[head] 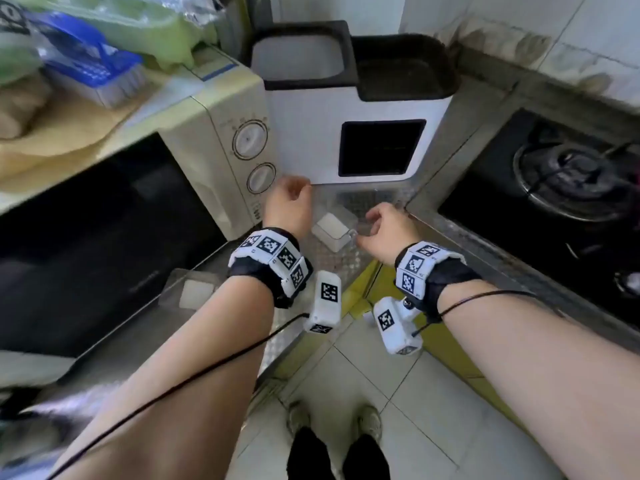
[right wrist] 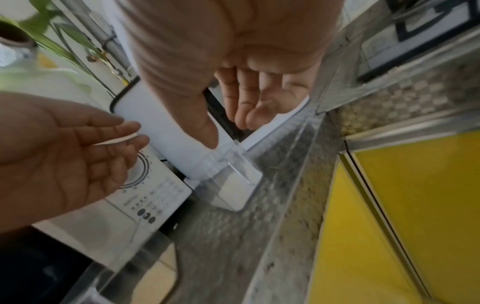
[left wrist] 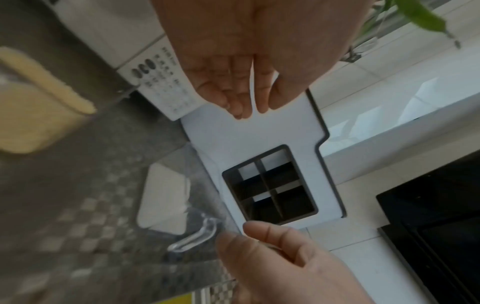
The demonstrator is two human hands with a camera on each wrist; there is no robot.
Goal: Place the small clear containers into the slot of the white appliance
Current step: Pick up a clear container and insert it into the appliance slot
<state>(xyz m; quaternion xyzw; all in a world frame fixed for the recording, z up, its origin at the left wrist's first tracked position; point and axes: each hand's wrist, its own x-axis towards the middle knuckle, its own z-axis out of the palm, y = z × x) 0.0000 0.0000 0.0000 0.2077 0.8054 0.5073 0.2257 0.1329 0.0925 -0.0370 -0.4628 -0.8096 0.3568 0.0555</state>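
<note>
A: Item one, white appliance (head: 311,133). Position?
B: Back of the counter (head: 332,268), at 12 o'clock from both hands. Dark rectangular slot (head: 381,148) in its front face. The head view shows only black inside; the left wrist view shows dividers splitting it into compartments, none visibly filled.

A: Item two, clear container (head: 334,228).
B: On the counter just in front of the appliance, between the hands, with a white block inside. Its walls are transparent and blurred, so the edges are hard to trace. A clear handle or tab (left wrist: 194,238) sticks out toward the right hand.

A: Right hand (head: 388,230)?
B: At 3 o'clock of the container, fingers loosely curled, thumb by the tab. Whether it touches or pinches cannot be told; blur hides the contact.

A: Left hand (head: 289,206)?
B: At 9 o'clock of the container, beside the microwave (head: 207,140), fingers relaxed and nearly straight, holding nothing.

A: Further stock?
B: A second clear container (head: 194,292) with a white block, at 7 o'clock, partly hidden behind the left forearm. Gas stove (head: 561,188) at 3 o'clock, cut off by the frame edge. Blue brush (head: 93,71) on top of the microwave, blurred.
</note>
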